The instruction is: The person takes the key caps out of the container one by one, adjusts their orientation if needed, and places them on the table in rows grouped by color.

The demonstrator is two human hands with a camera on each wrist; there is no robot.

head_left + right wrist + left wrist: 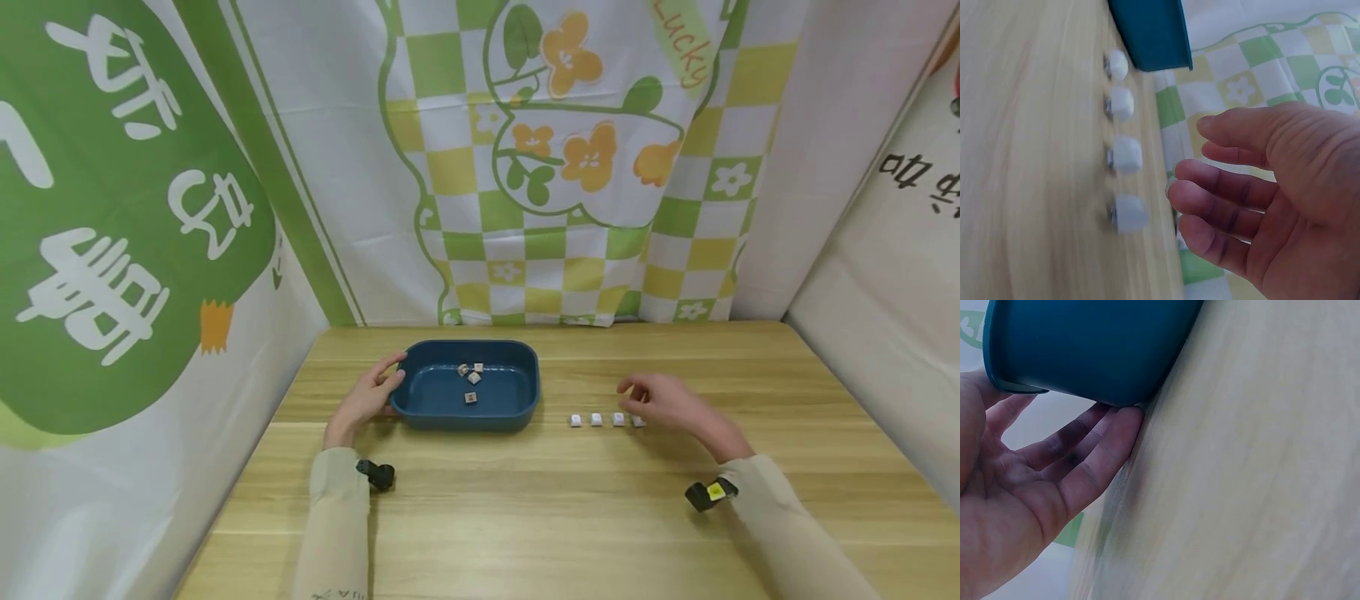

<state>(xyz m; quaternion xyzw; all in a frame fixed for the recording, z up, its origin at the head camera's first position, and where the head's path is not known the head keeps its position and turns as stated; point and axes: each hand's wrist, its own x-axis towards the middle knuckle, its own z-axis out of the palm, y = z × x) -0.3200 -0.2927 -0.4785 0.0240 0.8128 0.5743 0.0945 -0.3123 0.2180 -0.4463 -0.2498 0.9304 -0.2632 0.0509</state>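
A dark blue rectangular dish [465,421] stands on the table. My left hand [365,398] holds its left end, the thumb at the rim and the fingers against the outer wall. In the left wrist view, fingertips [1127,419] touch the dish's lower edge. Several small pale pieces [470,398] with brownish marks lie inside it. To the right of the dish, several white keycap-like pieces [596,419] with greyish bases stand in a row. My right hand [663,407] hovers by the row's right end with loosely bent fingers, holding nothing. It partly hides the rightmost white piece [1130,214] in the head view.
The wood-grain table [525,517] reaches back to a hanging checked cloth [547,250]. Printed cloth [285,250] also hangs at the left, and pale cloth [885,292] at the right. Both wrists carry small black cameras [377,475].
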